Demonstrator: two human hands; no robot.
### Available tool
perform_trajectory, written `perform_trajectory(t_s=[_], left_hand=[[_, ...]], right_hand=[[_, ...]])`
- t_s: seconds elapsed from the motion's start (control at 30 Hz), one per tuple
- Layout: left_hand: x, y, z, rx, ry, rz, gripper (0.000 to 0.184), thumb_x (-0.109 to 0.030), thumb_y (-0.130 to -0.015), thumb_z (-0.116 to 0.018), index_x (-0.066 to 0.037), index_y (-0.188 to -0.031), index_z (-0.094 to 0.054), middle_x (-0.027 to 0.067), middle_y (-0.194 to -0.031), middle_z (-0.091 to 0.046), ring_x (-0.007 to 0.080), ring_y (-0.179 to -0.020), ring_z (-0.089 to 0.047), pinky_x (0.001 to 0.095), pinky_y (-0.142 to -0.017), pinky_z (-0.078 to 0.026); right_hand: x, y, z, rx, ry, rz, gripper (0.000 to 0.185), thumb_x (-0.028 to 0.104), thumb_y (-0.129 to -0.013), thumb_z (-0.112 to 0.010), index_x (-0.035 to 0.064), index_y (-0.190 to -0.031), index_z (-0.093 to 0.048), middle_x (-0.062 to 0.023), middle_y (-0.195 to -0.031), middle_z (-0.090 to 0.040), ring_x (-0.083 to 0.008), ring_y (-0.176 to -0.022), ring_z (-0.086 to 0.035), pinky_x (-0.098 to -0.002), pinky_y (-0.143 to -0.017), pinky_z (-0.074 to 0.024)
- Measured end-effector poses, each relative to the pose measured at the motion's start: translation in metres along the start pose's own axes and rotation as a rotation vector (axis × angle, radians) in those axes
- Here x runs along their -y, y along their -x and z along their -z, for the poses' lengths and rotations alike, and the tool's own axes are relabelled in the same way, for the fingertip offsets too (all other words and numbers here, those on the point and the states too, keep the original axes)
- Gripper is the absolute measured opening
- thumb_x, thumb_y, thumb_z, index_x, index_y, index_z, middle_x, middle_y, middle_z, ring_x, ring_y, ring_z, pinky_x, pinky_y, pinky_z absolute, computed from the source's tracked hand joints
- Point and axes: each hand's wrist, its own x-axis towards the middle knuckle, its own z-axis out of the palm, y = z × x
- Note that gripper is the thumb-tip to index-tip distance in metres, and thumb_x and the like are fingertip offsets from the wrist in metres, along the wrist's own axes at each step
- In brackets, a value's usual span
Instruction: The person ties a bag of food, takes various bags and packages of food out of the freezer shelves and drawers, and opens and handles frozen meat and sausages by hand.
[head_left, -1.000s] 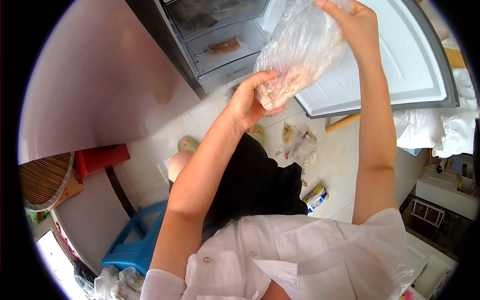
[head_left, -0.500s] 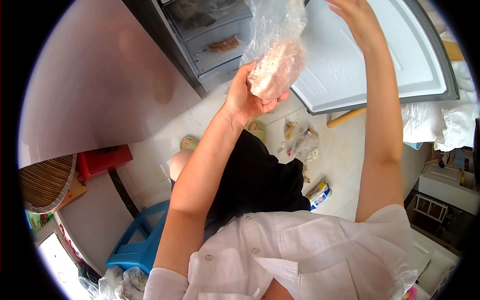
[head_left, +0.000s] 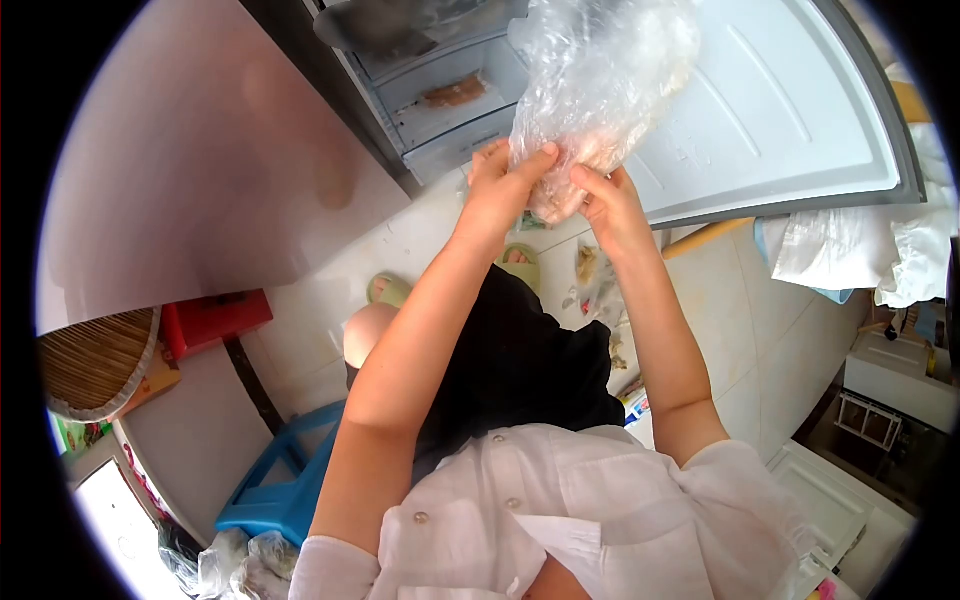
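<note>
A clear plastic bag (head_left: 610,75) with a pale pink lump in its lower part hangs between my hands, in front of the open fridge door (head_left: 770,110). My left hand (head_left: 500,185) grips the bag's lower left side, thumb on top. On the lower right side, my right hand (head_left: 610,205) holds it with thumb and fingers. Behind the bag is an open freezer compartment, with a brownish packet (head_left: 455,92) lying in its drawer (head_left: 460,140).
A blue plastic stool (head_left: 285,480) and a red box (head_left: 215,320) are at the left. Plastic scraps (head_left: 600,290) lie on the floor by my slippers. White cloth (head_left: 840,250) hangs at the right.
My right hand, apart from the bag half a second ago, has come down and taken hold of its lower right side. The bag's top now leans to the right.
</note>
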Motion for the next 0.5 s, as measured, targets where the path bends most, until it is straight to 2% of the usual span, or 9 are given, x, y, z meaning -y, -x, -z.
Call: perform_trajectory(t_s=[0.07, 0.13, 0.17, 0.23, 0.37, 0.47, 0.5], left_hand=[[0.003, -0.001, 0.002, -0.098, -0.080, -0.122, 0.022, -0.023, -0.085, -0.067, -0.003, -0.092, -0.069, 0.0056, -0.099, -0.065, 0.0113, -0.082, -0.056, 0.0269, -0.077, -0.043], [-0.006, 0.007, -0.001, -0.109, 0.028, -0.071, 0.018, -0.020, -0.084, -0.070, -0.003, -0.087, -0.069, 0.0041, -0.090, -0.066, 0.0099, -0.078, -0.055, 0.0256, -0.074, -0.043], [-0.009, 0.010, -0.002, -0.114, 0.082, -0.044, 0.016, -0.019, -0.084, -0.071, -0.003, -0.085, -0.069, 0.0033, -0.085, -0.066, 0.0092, -0.076, -0.055, 0.0249, -0.073, -0.043], [0.000, 0.004, 0.000, -0.104, 0.042, -0.045, 0.014, -0.018, -0.082, -0.072, -0.004, -0.083, -0.067, 0.0013, -0.082, -0.066, 0.0089, -0.075, -0.055, 0.0247, -0.073, -0.043], [0.010, -0.007, 0.004, -0.107, 0.083, -0.048, 0.012, -0.010, -0.079, -0.073, -0.008, -0.077, -0.062, 0.0002, -0.080, -0.065, 0.0092, -0.074, -0.055, 0.0252, -0.074, -0.043], [0.007, -0.007, 0.006, -0.033, 0.119, -0.068, 0.015, -0.006, -0.077, -0.072, -0.010, -0.075, -0.058, -0.0004, -0.077, -0.064, 0.0093, -0.074, -0.055, 0.0242, -0.073, -0.042], [0.005, -0.006, 0.008, -0.004, 0.111, -0.083, 0.012, -0.010, -0.078, -0.071, -0.009, -0.077, -0.059, -0.0015, -0.074, -0.061, 0.0093, -0.073, -0.053, 0.0241, -0.074, -0.041]], right_hand=[[-0.012, -0.001, 0.012, 0.032, -0.035, -0.005, 0.059, 0.022, -0.082, -0.067, 0.0007, -0.130, -0.040, -0.0101, -0.120, -0.056, -0.0211, -0.113, -0.054, -0.0370, -0.094, -0.0439], [-0.029, -0.007, 0.033, 0.094, -0.062, -0.022, 0.052, 0.025, -0.087, -0.060, 0.0004, -0.129, -0.042, -0.0094, -0.123, -0.055, -0.0230, -0.113, -0.054, -0.0388, -0.096, -0.0431], [-0.036, -0.009, 0.036, 0.043, -0.131, -0.020, 0.052, 0.025, -0.086, -0.060, 0.0009, -0.129, -0.043, -0.0094, -0.123, -0.055, -0.0236, -0.113, -0.054, -0.0394, -0.097, -0.0428], [-0.047, -0.012, 0.040, -0.057, -0.270, -0.013, 0.051, 0.026, -0.086, -0.060, 0.0021, -0.128, -0.045, -0.0093, -0.124, -0.055, -0.0248, -0.114, -0.053, -0.0405, -0.098, -0.0423], [-0.054, -0.011, 0.042, -0.028, -0.523, -0.030, 0.054, 0.028, -0.083, -0.059, 0.0066, -0.130, -0.045, -0.0096, -0.128, -0.052, -0.0271, -0.119, -0.049, -0.0447, -0.101, -0.0392], [-0.064, -0.014, 0.051, -0.070, -0.671, -0.019, 0.056, 0.029, -0.081, -0.058, 0.0096, -0.132, -0.045, -0.0100, -0.132, -0.050, -0.0286, -0.122, -0.046, -0.0475, -0.103, -0.0374], [-0.067, -0.016, 0.056, -0.093, -0.701, -0.014, 0.056, 0.029, -0.080, -0.057, 0.0103, -0.132, -0.045, -0.0100, -0.133, -0.049, -0.0290, -0.123, -0.046, -0.0481, -0.103, -0.0366]])
